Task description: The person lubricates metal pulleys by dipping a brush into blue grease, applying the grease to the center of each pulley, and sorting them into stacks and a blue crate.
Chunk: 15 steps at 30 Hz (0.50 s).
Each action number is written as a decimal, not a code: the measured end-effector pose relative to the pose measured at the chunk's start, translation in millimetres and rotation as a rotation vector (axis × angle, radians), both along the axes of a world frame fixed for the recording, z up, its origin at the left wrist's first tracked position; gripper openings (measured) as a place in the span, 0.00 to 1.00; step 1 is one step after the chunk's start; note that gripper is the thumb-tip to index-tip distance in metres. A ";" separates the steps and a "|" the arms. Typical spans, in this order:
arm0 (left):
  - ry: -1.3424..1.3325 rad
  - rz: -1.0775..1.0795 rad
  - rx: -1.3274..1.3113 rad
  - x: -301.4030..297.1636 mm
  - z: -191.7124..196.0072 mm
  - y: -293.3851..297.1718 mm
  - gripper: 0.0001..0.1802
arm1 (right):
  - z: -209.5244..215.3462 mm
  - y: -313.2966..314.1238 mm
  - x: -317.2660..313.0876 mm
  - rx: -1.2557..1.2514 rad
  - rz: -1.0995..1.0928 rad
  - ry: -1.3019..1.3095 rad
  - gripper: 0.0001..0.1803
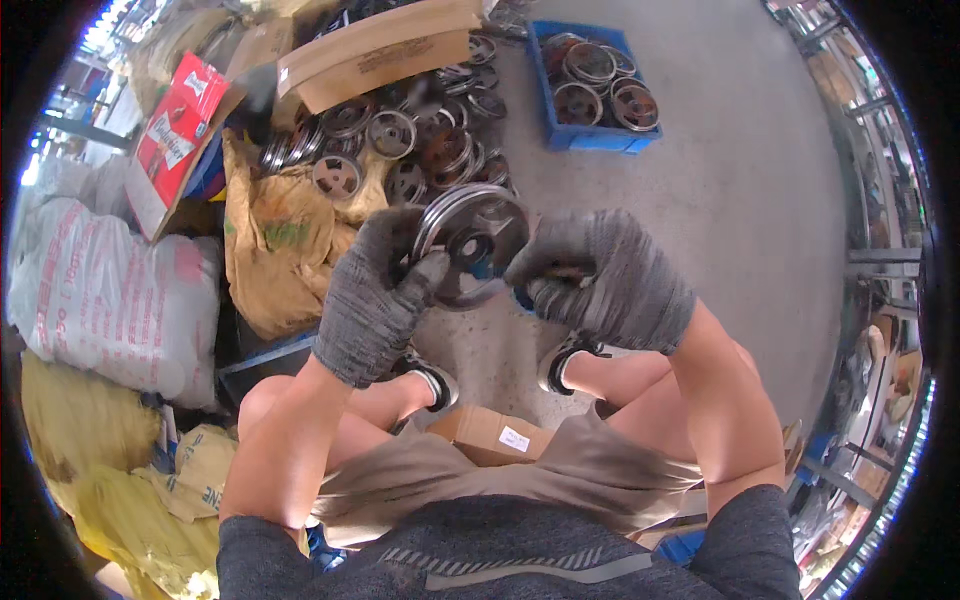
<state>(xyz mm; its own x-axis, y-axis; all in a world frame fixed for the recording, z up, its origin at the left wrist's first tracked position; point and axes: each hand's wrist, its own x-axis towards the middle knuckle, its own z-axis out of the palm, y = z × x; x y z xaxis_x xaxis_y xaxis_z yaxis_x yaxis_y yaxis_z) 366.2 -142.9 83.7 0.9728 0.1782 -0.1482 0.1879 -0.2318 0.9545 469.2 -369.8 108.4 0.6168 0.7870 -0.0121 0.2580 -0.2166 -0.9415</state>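
Note:
My left hand (372,300), in a grey knit glove, is closed on the rim of a grooved metal pulley wheel (500,214) with a round centre hole and openings in its face. The wheel is raised in front of me, tilted toward me. At its right edge is my right hand (625,280), gloved alike, with fingers curled in and the thumb toward the wheel. A bit of blue shows under those fingers; what they hold is mostly hidden. Beyond the wheel lies a heap of similar pulley wheels (391,134), some rusty brown.
A blue crate (600,140) of more wheels stands on the grey floor at the far right. A cardboard box (385,68) lies over the heap. Brown sacking (285,240) and a stuffed white bag (115,300) are at left. Shelving (880,255) lines the right side.

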 end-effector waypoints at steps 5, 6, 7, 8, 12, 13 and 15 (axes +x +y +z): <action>-0.031 0.064 0.076 1.2 -28.2 13.9 0.22 | 16.3 -15.8 11.6 -0.072 0.069 -0.255 0.09; 0.009 0.094 0.045 2.3 -37.4 16.0 0.23 | 16.6 -22.2 13.8 -0.075 0.049 -0.263 0.09; -0.001 0.078 0.050 2.0 -49.8 20.4 0.23 | 17.6 -27.3 15.7 -0.172 0.075 -0.252 0.08; 0.084 0.118 -0.040 1.3 -64.2 26.3 0.23 | 19.1 -31.0 17.9 -0.264 0.104 -0.240 0.08; 0.486 0.248 -0.248 13.8 -103.7 25.2 0.21 | 10.4 -40.8 21.8 -0.669 0.254 -0.095 0.08; 0.482 0.236 -0.240 26.1 -102.3 18.7 0.21 | -14.9 -43.9 16.4 -0.711 0.372 -0.161 0.08; 0.670 0.332 -0.497 60.1 -99.7 -7.7 0.19 | -33.2 -47.9 8.5 -0.756 0.478 -0.227 0.08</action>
<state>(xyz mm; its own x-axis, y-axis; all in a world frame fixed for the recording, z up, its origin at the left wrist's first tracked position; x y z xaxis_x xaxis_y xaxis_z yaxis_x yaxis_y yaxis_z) 426.3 -150.6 -16.0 0.5643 0.1989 -0.8013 0.7252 0.3444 0.5962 477.7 -417.7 75.3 0.2787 0.7907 -0.5451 0.6396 -0.5762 -0.5088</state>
